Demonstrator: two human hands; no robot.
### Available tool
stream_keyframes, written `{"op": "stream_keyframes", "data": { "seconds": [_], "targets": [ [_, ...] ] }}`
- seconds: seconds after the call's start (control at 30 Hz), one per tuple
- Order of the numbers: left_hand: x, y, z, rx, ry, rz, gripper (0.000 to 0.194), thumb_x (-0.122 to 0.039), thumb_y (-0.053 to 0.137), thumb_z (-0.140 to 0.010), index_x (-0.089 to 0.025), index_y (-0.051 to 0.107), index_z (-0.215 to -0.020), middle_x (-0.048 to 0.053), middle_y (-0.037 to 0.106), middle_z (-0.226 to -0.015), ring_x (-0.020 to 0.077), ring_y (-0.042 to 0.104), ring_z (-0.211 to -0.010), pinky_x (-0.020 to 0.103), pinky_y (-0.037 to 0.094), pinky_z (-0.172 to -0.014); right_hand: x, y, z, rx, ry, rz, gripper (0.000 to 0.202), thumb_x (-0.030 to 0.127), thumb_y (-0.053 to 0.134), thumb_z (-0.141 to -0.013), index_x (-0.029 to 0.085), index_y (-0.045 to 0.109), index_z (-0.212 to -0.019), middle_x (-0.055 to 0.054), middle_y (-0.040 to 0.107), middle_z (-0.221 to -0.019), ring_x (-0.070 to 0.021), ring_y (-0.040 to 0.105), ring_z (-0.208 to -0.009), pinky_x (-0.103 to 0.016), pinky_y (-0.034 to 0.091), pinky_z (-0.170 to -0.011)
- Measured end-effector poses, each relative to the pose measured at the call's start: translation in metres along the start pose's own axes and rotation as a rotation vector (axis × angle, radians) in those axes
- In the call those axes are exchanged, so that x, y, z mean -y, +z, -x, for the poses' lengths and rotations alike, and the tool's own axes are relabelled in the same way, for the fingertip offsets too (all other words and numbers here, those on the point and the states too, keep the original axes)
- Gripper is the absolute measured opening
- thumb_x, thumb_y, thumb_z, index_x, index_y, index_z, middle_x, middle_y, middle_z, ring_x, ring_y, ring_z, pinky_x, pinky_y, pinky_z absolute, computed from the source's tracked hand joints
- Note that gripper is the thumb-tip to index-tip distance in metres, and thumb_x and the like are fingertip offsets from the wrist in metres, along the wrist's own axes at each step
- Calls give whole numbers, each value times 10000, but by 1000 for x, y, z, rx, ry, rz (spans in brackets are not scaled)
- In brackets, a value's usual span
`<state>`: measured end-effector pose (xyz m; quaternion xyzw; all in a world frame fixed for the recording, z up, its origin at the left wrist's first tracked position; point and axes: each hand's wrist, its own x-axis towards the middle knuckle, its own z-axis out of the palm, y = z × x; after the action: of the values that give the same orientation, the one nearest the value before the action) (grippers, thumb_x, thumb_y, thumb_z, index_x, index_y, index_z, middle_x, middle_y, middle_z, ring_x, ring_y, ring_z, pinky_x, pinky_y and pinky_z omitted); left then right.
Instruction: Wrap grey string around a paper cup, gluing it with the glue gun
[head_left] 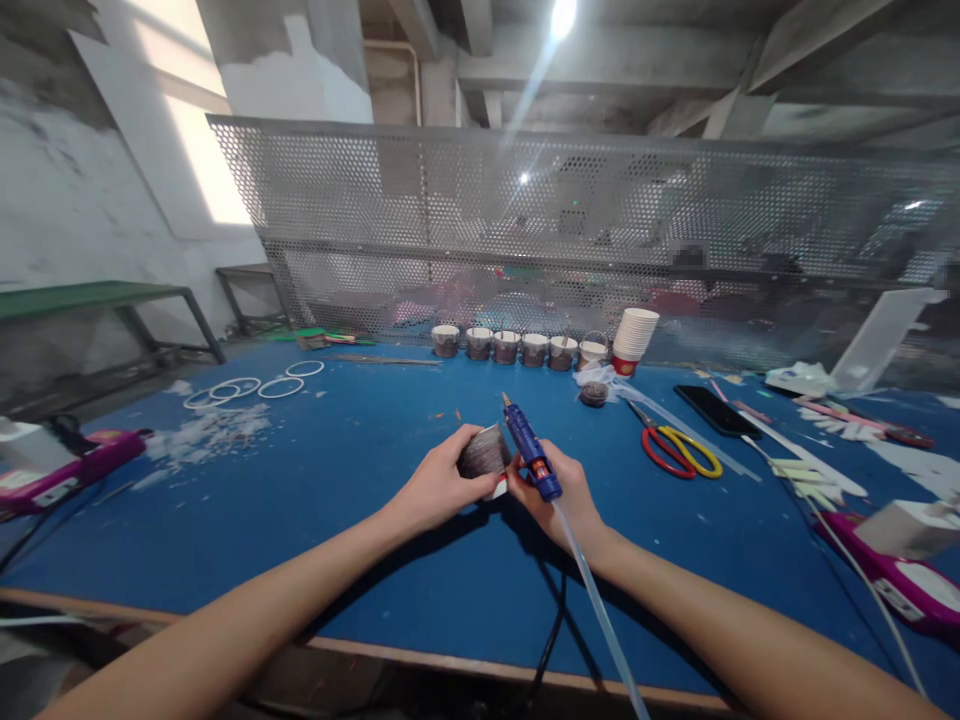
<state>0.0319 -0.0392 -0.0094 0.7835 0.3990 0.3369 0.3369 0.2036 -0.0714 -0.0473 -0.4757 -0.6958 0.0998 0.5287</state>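
Note:
My left hand [442,472] is wrapped round a small paper cup [484,455] covered in dark grey-brown cord; the cup is tilted, and a bit of its red and white surface shows near my thumb. In my right hand [574,495] is a blue hot glue gun [531,445], its nozzle pointing up and away from me. A long clear glue stick [600,600] trails from its back end toward the table edge. The fingers of my right hand are close to the cup, but I cannot tell whether they touch it.
Several cord-wrapped cups [534,350] line the back beside a stack of paper cups [635,338]. A ball of cord [594,394], scissors [679,452] and a phone [716,410] lie to the right. White rings [281,387] lie left; purple power strips [900,575] sit at both sides.

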Motion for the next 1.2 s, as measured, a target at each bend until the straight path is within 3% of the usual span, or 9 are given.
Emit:
{"op": "stream_keyframes", "data": {
  "seconds": [0.67,0.97,1.1,1.2],
  "targets": [
    [2,-1,-1,15,-91,200,344,-299,650,-663,-191,564,-978,-22,586,-796,123,560,-656,242,488,-610,-3,1,-2,-39,64,-42,80,255,576,-778,204,516,-760,19,565,-642,-128,517,-558,-241,420,-570],
    [-2,-6,-2,-42,-67,266,367,-302,667,-615,-197,584,-957,3,591,-865,164,572,-778,288,485,-712,0,-10,-10,-92,197,-191,139,318,588,-780,194,529,-757,4,588,-668,-142,537,-589,-262,442,-599],
    [-2,-6,-2,-27,-94,333,309,-340,627,-679,-197,563,-945,-19,539,-771,121,516,-636,246,449,-564,3,-15,-10,-74,256,-253,168,344,581,-799,177,571,-793,-13,598,-683,-152,545,-605,-278,454,-626],
    [0,-6,-2,-20,-131,410,294,-409,571,-753,-202,542,-959,-27,530,-740,104,486,-573,236,425,-518,6,-15,-7,-2,215,-299,148,312,581,-783,173,577,-836,-19,603,-731,-151,548,-621,-269,452,-613]
  ]
}}
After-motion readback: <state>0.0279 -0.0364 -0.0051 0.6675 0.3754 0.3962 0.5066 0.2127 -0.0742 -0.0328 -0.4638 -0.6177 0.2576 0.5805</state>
